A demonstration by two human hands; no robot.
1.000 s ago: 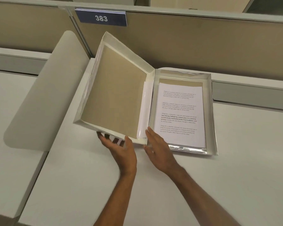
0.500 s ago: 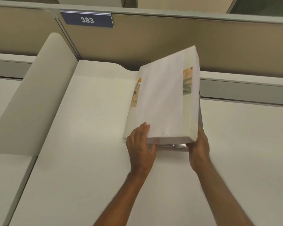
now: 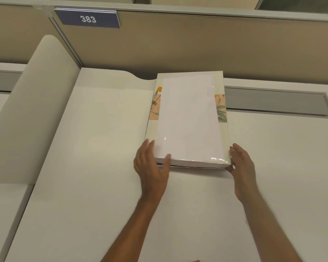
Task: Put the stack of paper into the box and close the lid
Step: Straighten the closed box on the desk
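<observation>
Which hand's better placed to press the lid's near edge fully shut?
Left, probably. The left hand already has its thumb on top of the lid at the near-left corner, where a dark gap shows underneath. The right hand only touches the near-right corner from the side.

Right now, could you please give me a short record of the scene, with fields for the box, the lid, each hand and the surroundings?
box: flat box lying on the white desk, near the partition
lid: down over the box; a thin dark gap shows along the near edge
paper: not visible, lid covers it
left hand: at the near left corner, fingers along the side, thumb on the lid
right hand: against the near right corner
sign: blue plate reading 383 on the partition
</observation>
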